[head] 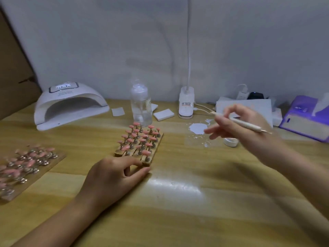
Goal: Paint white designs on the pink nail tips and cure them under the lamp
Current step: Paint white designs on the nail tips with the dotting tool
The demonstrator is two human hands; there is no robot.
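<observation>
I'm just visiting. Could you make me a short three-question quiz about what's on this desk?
1. True or false: the right hand holds a thin brush.
2. What is the left hand touching: A) the clear bottle, B) the wooden stand of pink nail tips, C) the curing lamp?
3. What lies on the table just left of the right hand's fingers?

Key: 1 true; 2 B; 3 a puddle of white paint.

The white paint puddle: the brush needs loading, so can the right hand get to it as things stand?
Probably yes: the right hand holding the brush hovers just beside the white paint puddle, with only bare table between.
</observation>
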